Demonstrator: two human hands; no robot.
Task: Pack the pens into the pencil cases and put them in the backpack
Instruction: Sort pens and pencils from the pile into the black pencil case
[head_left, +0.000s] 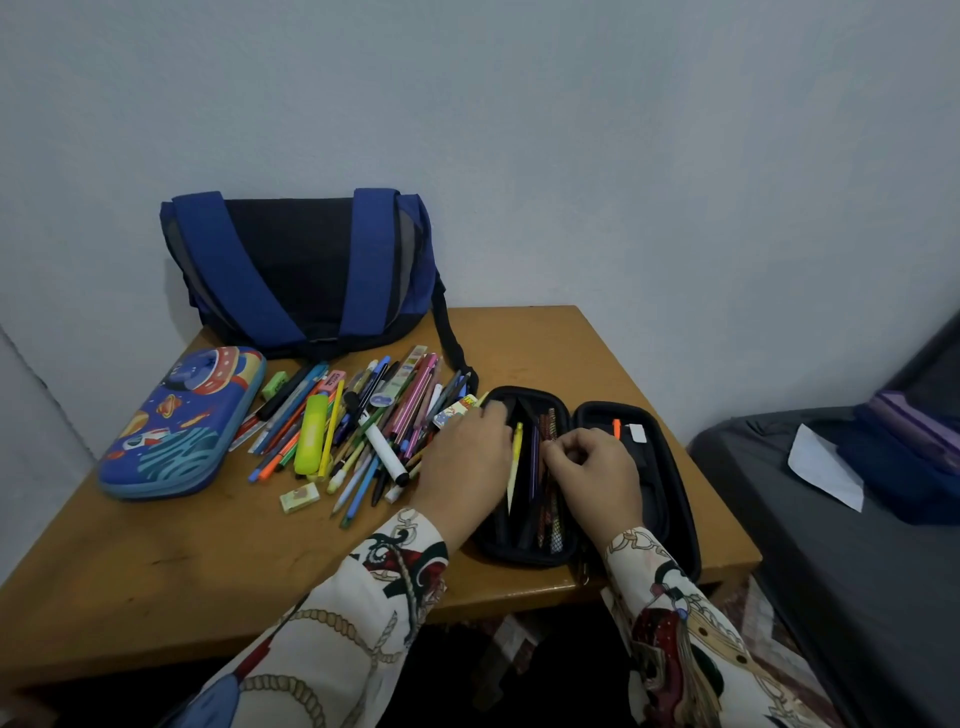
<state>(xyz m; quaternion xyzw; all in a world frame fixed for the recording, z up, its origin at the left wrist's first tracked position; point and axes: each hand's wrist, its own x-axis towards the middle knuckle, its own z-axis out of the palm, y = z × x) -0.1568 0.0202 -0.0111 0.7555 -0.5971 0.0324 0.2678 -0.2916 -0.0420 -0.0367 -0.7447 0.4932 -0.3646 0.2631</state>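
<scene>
Pens lie lengthwise in open black case

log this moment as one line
left hand on black pencil case | right hand tucking pens | pen pile unpacked | space case closed

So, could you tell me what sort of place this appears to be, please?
Probably a room at home, perhaps a bedroom: a small wooden table pushed against a plain wall, what looks like a bed with dark bedding beside it, and a blue backpack with school stationery.
</scene>
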